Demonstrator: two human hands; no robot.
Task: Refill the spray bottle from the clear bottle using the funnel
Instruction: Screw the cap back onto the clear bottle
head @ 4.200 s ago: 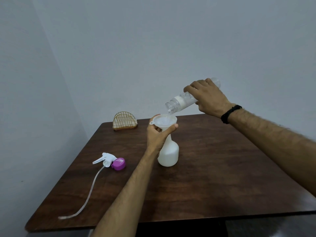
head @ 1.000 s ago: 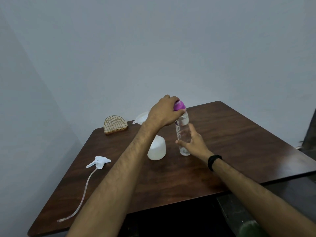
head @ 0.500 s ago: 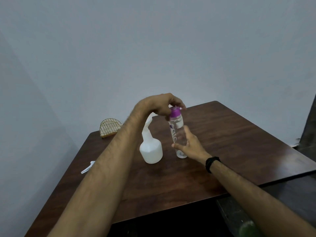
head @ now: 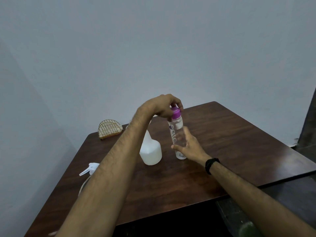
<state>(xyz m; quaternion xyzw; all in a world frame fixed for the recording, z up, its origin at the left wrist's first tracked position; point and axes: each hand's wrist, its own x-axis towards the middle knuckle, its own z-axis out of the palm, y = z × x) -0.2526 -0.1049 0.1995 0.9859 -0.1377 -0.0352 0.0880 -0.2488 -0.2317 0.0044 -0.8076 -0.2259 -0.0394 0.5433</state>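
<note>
Your left hand (head: 164,106) curls its fingers round the purple cap (head: 176,113) on top of the clear bottle (head: 177,135), which stands upright on the counter (head: 230,151). Your right hand (head: 189,147) wraps the lower body of that bottle from the 3 o'clock side and steadies it. The bottle looks nearly drained, so I judge the pouring finished and this the capping step.

The white spray bottle (head: 151,151) stands just beside the clear bottle, at its 9 o'clock, with its neck hidden behind your left forearm. I cannot see the funnel from here. The spray head (head: 89,168) with its tube lies well apart, toward 8 o'clock near the counter's left edge, so the spray bottle is not yet closed.

Next, I think, you need to let go of the cap, reach for the spray head, feed its tube down the neck and screw it on. A wire rack (head: 110,129) sits at 10 o'clock.
</note>
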